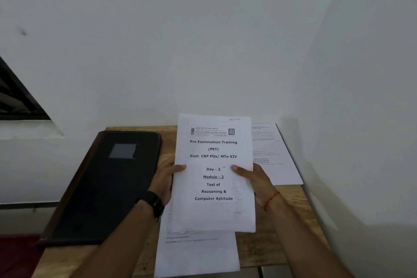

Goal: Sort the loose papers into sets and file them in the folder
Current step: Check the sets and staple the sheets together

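We're looking at a light wooden table [259, 253] tucked in a corner of plain white wall [203, 40]. On our left there's a dark window frame [18, 101], and something dark red [18, 253] sits low beside the table.

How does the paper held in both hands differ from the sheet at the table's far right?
The held paper is raised above the table, gripped by the left hand and right hand; the far right sheet lies flat, untouched. The held paper shows large bold title lines; the far right sheet has small faint text. Both are white printed pages.
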